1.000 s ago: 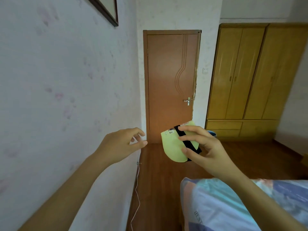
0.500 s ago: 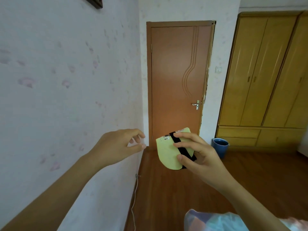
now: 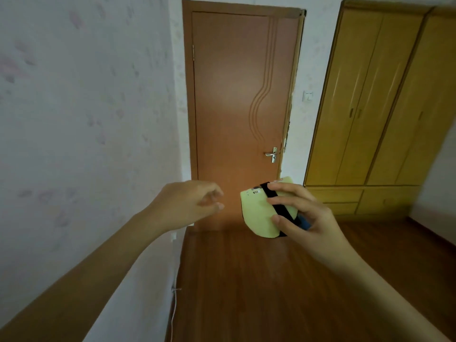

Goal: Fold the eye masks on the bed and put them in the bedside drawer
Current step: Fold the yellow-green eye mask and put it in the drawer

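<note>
My right hand [image 3: 306, 213] holds a folded pale yellow eye mask [image 3: 259, 213] with a black strap across it, pinched between thumb and fingers at chest height in front of me. A short gap to the left of the mask floats my left hand [image 3: 187, 203], empty, its fingers loosely curled and apart. Both arms reach forward over the wooden floor. Neither the bed nor the bedside drawer is in view.
A closed brown door [image 3: 241, 95] stands straight ahead. A yellow wooden wardrobe [image 3: 382, 107] fills the right side. The white patterned wall [image 3: 86, 119] runs along the left, with a white cable [image 3: 174, 309] hanging down it. Wooden floor [image 3: 271, 292] lies below.
The view has turned away from the bed, whose corner has dropped out of the frame. The blue bucket near the wardrobe is now hidden behind my right hand. Both hands keep their pose.
</note>
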The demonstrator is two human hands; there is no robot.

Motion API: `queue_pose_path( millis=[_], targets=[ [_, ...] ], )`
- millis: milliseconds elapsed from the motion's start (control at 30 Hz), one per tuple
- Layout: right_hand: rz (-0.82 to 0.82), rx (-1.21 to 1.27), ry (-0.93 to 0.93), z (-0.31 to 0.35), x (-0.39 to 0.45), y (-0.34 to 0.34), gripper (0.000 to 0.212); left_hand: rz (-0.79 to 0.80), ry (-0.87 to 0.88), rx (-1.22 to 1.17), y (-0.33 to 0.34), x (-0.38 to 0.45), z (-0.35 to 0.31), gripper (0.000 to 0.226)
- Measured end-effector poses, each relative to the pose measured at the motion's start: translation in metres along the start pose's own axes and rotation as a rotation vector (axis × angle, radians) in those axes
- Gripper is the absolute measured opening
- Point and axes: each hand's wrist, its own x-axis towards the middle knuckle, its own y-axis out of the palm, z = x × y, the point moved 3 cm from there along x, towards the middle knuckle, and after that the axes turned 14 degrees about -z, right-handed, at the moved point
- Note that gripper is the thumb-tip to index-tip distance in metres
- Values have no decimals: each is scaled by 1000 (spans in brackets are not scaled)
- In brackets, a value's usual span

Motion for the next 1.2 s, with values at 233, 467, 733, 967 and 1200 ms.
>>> queue_pose_path(
  millis=[233, 467, 733, 967, 1200],
  targets=[
    [-93, -8, -16, -98, 85, -6, 25, 64, 137, 28, 66, 122, 19, 32],
    [-162, 6, -70, -221, 189, -30, 24, 51, 178, 38, 141, 267, 32, 33],
    [-221, -152, -71, -325, 286, -111, 23, 40, 268, -22, 229, 427, 11, 34],
    [-332, -337, 1, -408, 320, -222, 22, 87, 432, -152, 346, 561, -54, 30],
    [-477, -528, 163, -489, 320, -345, 25, 208, 651, -366, 493, 674, -178, 29]
  ],
)
